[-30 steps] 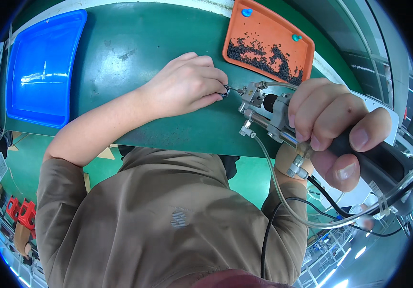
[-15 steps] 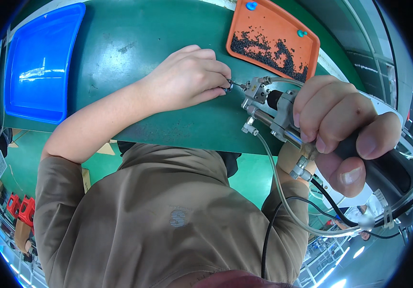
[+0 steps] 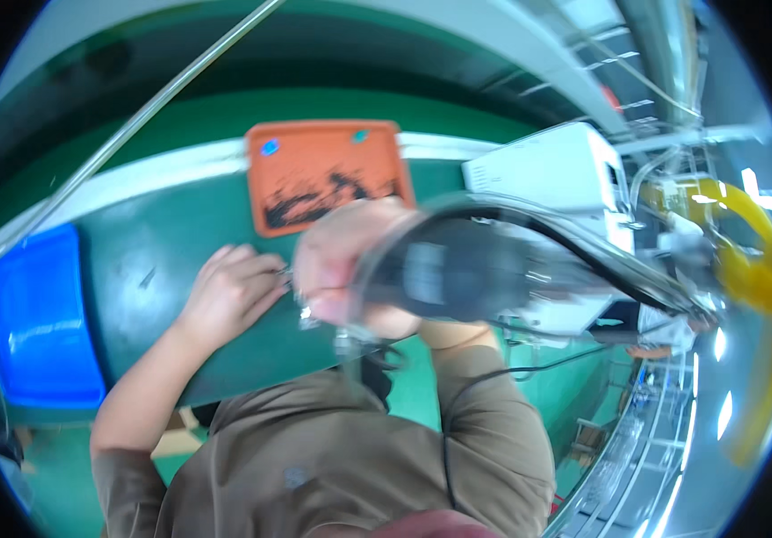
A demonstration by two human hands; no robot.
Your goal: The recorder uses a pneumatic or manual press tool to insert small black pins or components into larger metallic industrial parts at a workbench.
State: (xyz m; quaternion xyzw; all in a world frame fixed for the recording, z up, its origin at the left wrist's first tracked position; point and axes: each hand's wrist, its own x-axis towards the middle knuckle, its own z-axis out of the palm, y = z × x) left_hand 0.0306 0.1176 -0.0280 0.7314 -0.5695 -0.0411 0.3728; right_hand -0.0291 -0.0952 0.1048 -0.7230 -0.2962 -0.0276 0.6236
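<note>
Right hand (image 3: 350,269) gripping blurred tool (image 3: 458,269), orange tray (image 3: 328,175) behind

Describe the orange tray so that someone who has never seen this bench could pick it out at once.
Start at the green work surface and go to its far edge, where a pale strip runs across. The orange tray lies there, just beyond the right hand that grips a blurred dark tool. It is flat, rounded-cornered and strewn with small dark bits, unlike the deeper blue bin at far left.

tray (image 3: 328,157): orange, black specks | bin (image 3: 36,332): blue | table (image 3: 162,242): dark green | tool (image 3: 485,269): black
</note>
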